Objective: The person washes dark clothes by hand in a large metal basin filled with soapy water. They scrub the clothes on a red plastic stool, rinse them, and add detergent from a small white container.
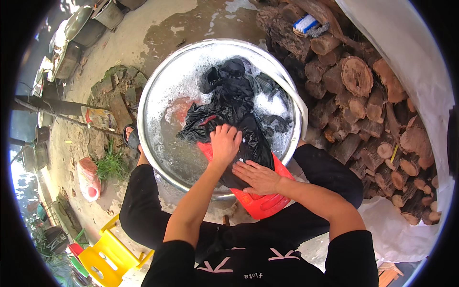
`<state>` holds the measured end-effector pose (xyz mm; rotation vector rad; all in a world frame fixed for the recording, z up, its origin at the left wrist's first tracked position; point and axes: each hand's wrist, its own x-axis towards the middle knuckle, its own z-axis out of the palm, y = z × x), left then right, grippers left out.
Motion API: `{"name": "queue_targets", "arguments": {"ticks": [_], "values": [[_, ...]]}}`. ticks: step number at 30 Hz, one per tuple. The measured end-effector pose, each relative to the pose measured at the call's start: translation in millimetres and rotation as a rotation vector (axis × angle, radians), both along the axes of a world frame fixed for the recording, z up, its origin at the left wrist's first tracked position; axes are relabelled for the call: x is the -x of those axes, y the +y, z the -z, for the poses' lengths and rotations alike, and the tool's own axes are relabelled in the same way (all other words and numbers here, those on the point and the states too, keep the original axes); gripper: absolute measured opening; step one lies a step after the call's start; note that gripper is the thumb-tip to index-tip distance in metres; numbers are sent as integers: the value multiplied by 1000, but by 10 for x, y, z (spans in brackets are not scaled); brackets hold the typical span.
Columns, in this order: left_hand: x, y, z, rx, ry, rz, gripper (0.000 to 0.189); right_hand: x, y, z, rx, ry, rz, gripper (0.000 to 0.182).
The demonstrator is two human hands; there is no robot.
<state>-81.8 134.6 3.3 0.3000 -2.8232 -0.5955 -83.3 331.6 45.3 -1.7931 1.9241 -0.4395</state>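
A round metal basin (150,150) of sudsy water stands between my knees. A red plastic washboard (265,206) leans over its near rim, its lower part in the water. Wet black cloth (235,97) lies over the board and trails into the suds. My left hand (226,141) presses on the black cloth with bent fingers; whether it grips a fold is hidden. Flat on the cloth and the board's edge, fingers extended, rests my right hand (256,177). Dark checked cloth (267,84) floats at the basin's right side. Something reddish (181,109) shows under the water at the left.
Stacked firewood (358,104) rises at the right, with a blue and white brush (306,25) on top. A pale hose or tube (287,84) runs along the basin's right rim. A yellow plastic chair (107,258) stands lower left, near a pinkish bag (89,179) and grass (111,163).
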Motion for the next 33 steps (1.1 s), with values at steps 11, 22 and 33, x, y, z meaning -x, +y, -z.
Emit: {"name": "queue_targets", "arguments": {"ticks": [11,22,33], "values": [[411,-206,332,296,-61,-52,19,43,-95,41,24,82,-99,70],[-481,375,-139,76,106,441,22,106,-64,85,-379,-356,-113,48],[-120,180,-220,-153,103,114,8,20,-39,316,-31,-34,-124,48]]}}
